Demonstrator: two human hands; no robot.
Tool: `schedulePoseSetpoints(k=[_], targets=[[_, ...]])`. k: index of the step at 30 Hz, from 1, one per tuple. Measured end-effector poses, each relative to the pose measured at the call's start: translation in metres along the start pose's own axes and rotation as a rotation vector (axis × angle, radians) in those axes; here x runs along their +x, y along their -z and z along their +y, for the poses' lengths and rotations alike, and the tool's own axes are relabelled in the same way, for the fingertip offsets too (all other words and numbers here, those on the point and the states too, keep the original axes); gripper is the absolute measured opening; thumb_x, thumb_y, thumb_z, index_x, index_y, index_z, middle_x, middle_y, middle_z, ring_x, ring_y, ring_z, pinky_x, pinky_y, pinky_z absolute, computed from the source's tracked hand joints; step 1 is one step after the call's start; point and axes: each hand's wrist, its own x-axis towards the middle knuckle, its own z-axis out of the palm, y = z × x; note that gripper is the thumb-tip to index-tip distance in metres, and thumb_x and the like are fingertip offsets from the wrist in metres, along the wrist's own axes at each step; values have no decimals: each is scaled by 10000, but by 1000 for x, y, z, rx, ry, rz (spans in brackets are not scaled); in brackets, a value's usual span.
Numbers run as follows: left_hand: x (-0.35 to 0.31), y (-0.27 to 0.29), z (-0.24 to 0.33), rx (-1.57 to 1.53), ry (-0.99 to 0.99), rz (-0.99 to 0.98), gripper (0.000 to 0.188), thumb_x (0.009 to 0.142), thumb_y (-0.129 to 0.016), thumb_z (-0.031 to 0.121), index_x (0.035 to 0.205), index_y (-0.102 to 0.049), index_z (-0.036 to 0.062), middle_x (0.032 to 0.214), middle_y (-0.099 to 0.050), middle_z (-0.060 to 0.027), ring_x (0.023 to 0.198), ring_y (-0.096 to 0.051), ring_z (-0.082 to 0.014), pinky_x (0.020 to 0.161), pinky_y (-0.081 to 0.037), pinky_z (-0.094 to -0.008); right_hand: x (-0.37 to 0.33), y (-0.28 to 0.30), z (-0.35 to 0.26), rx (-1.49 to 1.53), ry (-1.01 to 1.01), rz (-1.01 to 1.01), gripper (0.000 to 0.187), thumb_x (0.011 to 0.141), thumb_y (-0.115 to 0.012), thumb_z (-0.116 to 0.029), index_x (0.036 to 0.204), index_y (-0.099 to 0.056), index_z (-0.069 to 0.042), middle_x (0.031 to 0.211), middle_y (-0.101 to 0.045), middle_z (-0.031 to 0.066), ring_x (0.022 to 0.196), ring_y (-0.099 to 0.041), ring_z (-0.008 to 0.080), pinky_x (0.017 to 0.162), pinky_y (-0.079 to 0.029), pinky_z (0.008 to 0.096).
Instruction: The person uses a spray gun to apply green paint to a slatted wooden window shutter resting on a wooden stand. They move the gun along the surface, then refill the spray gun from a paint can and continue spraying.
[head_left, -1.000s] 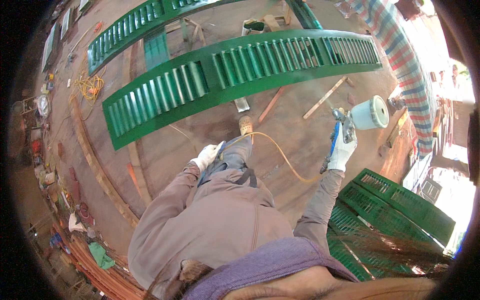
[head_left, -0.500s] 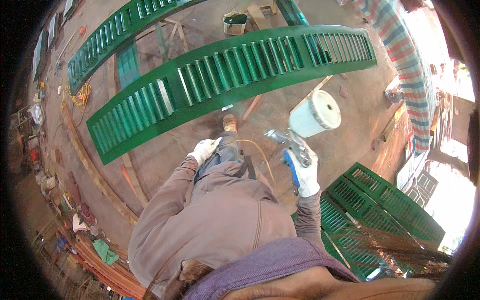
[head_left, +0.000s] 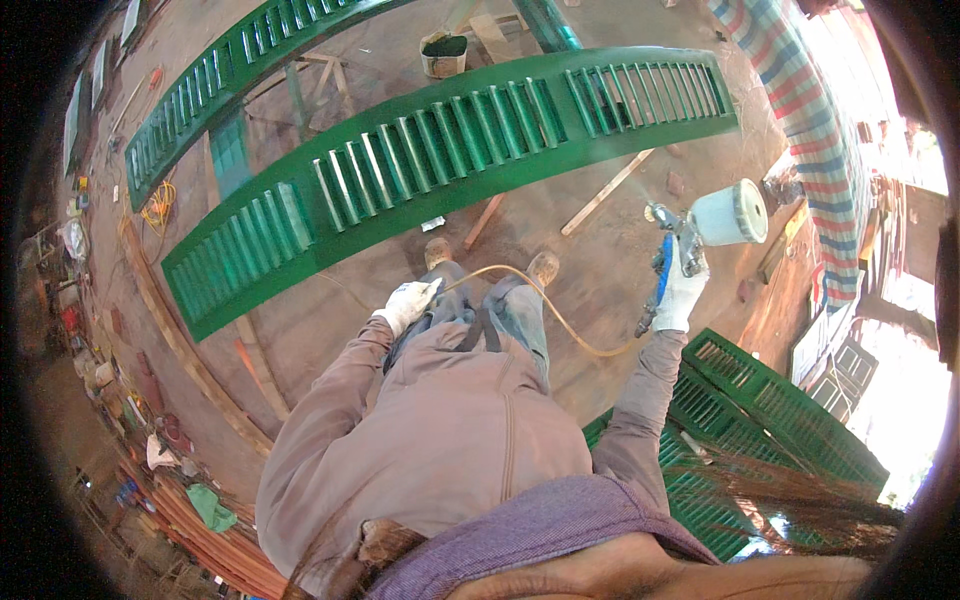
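Observation:
My right hand (head_left: 684,291), in a white glove with blue on it, is closed round a metal spray gun (head_left: 682,232) with a white paint cup (head_left: 725,216). The gun's nozzle faces the right end of a long green louvered shutter (head_left: 430,160), and a faint mist shows near it. A thin yellowish hose (head_left: 560,312) runs from the gun's handle across to my left hand (head_left: 408,305). That hand, also in a white glove, is closed round the hose at my waist. Wet-looking green paint covers the shutter's slats and frame.
Another green shutter (head_left: 205,100) lies beyond on the left, with a paint bucket (head_left: 444,56) behind the near one. Several green shutters (head_left: 760,400) lie at my lower right. A striped sheet (head_left: 815,130) hangs at the right. Wooden strips (head_left: 606,192) and a coiled yellow cord (head_left: 159,204) lie on the floor.
My right hand has swung the spray gun right and away from my body, toward the shutter's right end. The hose stretches wider. My second foot has come into view.

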Motion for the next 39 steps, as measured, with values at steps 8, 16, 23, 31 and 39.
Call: schedulePoseSetpoints(k=[8, 16, 23, 31, 39], targets=[[35, -58, 49, 22, -14, 157, 583, 969, -366, 543, 917, -689, 61, 908, -679, -192, 912, -631, -387, 808, -474, -455, 68, 54, 7, -176, 231, 87, 444, 909, -561, 18, 1350, -501, 24, 1313, -580, 117, 1174, -560, 171, 1003, -419, 301], [59, -122, 130, -18, 64, 121, 598, 960, -370, 570, 937, -686, 63, 921, -674, -198, 932, -632, -383, 798, -474, -453, 53, 92, 9, 87, -23, -573, 408, 883, -645, -36, 1284, -577, -21, 873, -657, 6, 668, -565, 52, 583, -476, 212], [79, -163, 257, -306, -205, -25, 533, 979, -442, 499, 1035, -662, 17, 841, -671, -152, 791, -619, -256, 752, -465, -381, 148, 134, 36, 119, -4, -396, 332, 891, -651, -47, 1221, -616, -34, 904, -659, -17, 706, -563, 42, 602, -467, 210], [96, -166, 245, -501, -188, -62, 538, 987, -425, 510, 978, -647, 20, 785, -578, -5, 728, -497, -113, 698, -445, -318, 238, 190, 26, -197, 300, 56, 387, 915, -589, -47, 1302, -573, -31, 1127, -670, 43, 934, -620, 98, 798, -481, 241], [134, -175, 202, -576, -239, 15, 489, 991, -466, 479, 890, -654, 38, 758, -568, 48, 688, -449, -64, 638, -401, -250, 218, 159, 30, -4, 294, -144, 364, 906, -621, -56, 1267, -594, -21, 1004, -676, -2, 714, -565, 38, 594, -454, 202]])
